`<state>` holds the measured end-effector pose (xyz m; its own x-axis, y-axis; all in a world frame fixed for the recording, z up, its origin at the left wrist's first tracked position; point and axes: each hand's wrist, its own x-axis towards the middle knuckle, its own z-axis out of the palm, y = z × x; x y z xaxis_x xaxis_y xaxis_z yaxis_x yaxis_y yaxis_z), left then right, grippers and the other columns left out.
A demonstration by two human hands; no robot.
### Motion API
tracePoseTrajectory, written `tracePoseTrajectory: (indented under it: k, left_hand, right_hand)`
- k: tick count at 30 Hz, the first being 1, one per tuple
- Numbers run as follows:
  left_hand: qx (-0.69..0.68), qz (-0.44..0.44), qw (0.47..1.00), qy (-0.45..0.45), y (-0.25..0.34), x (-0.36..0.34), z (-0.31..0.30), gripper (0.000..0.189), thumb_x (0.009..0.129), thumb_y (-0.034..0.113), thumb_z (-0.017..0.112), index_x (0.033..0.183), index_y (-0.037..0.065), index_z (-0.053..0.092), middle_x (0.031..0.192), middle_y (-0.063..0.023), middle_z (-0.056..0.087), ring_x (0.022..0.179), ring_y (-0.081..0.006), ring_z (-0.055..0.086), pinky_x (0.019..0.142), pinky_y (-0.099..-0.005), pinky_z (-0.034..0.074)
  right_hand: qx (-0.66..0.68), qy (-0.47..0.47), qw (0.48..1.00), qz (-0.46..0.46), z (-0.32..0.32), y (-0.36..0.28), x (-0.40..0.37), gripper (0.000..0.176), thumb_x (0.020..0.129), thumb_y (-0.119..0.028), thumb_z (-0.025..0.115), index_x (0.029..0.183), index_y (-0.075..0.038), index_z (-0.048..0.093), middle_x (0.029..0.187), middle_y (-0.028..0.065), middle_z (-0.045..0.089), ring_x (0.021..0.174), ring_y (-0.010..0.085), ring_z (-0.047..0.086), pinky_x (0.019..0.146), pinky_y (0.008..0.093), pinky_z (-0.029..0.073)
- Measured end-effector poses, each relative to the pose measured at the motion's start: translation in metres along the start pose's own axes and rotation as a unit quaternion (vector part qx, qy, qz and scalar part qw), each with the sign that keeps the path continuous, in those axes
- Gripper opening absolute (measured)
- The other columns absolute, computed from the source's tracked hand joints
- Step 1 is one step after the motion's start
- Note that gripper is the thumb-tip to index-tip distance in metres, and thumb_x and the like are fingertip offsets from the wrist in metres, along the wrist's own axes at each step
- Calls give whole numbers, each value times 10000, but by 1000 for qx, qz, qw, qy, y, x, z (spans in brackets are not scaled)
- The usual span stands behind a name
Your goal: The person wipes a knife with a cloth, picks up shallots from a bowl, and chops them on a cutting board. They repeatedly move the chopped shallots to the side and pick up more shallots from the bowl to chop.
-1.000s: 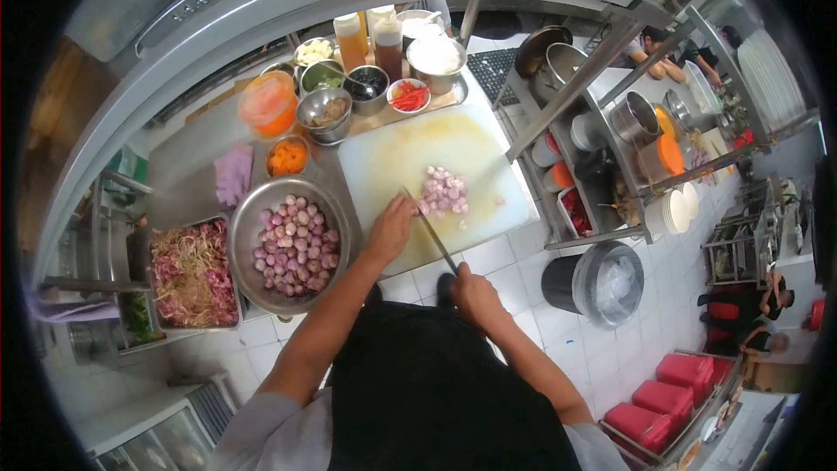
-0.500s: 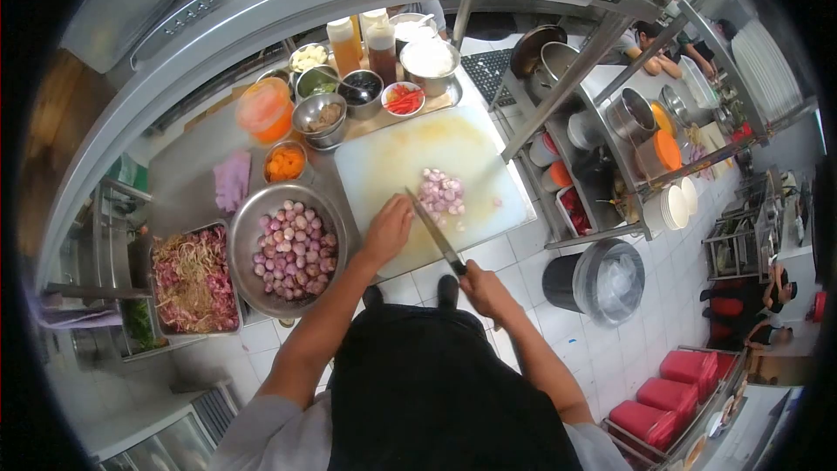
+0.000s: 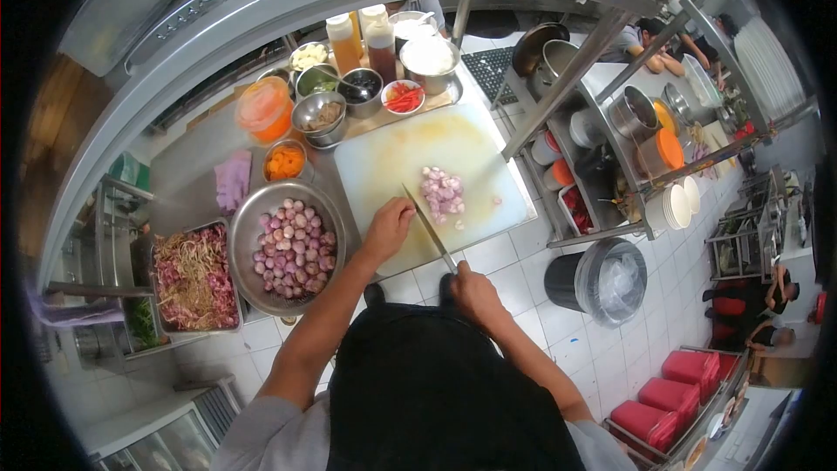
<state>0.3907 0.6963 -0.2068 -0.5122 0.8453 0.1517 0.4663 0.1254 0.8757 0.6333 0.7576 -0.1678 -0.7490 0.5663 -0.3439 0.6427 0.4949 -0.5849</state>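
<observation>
A knife (image 3: 429, 224) is in my right hand (image 3: 477, 290), its fingers wrapped round the handle. The blade slants up and left across the near part of a white cutting board (image 3: 375, 153). My left hand (image 3: 390, 227) is closed on the board just left of the blade, and whatever its fingers hold is hidden. To the right of the blade lies a pile of peeled, cut shallots (image 3: 443, 190), with a few loose pieces. Unpeeled-looking whole shallots (image 3: 295, 249) fill part of a steel bowl (image 3: 248, 272) left of the board.
Skins and roots fill a steel tray (image 3: 193, 279) at far left. Behind the board stand sauce bottles (image 3: 381, 42), small bowls and a red chilli bowl (image 3: 404, 98). A lined bin (image 3: 610, 283) is on the floor at right, below a shelf rack. Other people are farther off.
My right hand and the knife have shifted slightly left, and the blade's angle has changed a little. My left hand stays nearly in place, and the shallot pile looks the same.
</observation>
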Motion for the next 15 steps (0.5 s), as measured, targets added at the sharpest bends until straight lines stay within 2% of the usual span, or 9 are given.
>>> tracePoseTrajectory:
  k: [2, 3, 5, 9, 11, 15]
  left_hand:
    - [-50, -56, 997, -32, 5, 0, -3, 109, 978, 90, 565, 1010, -11, 593, 918, -193, 594, 819, -385, 606, 757, -434, 487]
    - [-51, -57, 997, -31, 2, 0, -3, 109, 978, 90, 565, 1010, -11, 593, 918, -193, 594, 819, -385, 606, 757, -434, 487]
    - [12, 2, 999, -30, -4, 1, -1, 115, 979, 72, 549, 1032, -20, 592, 943, -197, 605, 857, -390, 618, 774, -431, 493]
    - [36, 40, 999, -5, -1, 0, -1, 108, 979, 52, 530, 1035, -23, 584, 951, -204, 600, 886, -400, 619, 792, -443, 493]
    - [55, 93, 994, 19, -4, 0, 0, 118, 999, 54, 500, 1040, -19, 582, 921, -180, 587, 768, -324, 630, 740, -410, 499]
    - [59, 89, 994, 18, -4, 0, 0, 119, 998, 54, 491, 1044, -14, 577, 929, -188, 586, 797, -349, 620, 761, -430, 493]
  right_hand:
    - [-5, 0, 1000, -2, 2, 0, 2, 242, 987, -213, 540, 1061, 7, 473, 822, 304, 660, 801, 513, 641, 727, 611, 490]
    - [-11, 6, 1000, -4, 4, 1, 3, 242, 986, -214, 541, 1060, 5, 473, 823, 297, 660, 796, 510, 641, 727, 609, 491]
    - [-17, 10, 1000, -5, 6, 3, 4, 241, 985, -215, 543, 1059, 4, 473, 825, 290, 660, 792, 508, 641, 727, 608, 492]
    - [-25, 11, 1000, -10, -8, -7, -6, 232, 981, -208, 540, 1067, -2, 477, 811, 291, 653, 795, 505, 642, 731, 604, 497]
    - [-30, 4, 1000, 3, -18, -12, -16, 230, 980, -206, 536, 1069, -1, 479, 805, 292, 651, 796, 505, 643, 733, 602, 499]
    - [-49, 5, 999, 0, -18, -9, -28, 221, 977, -186, 517, 1076, 9, 490, 812, 300, 649, 785, 508, 642, 718, 595, 507]
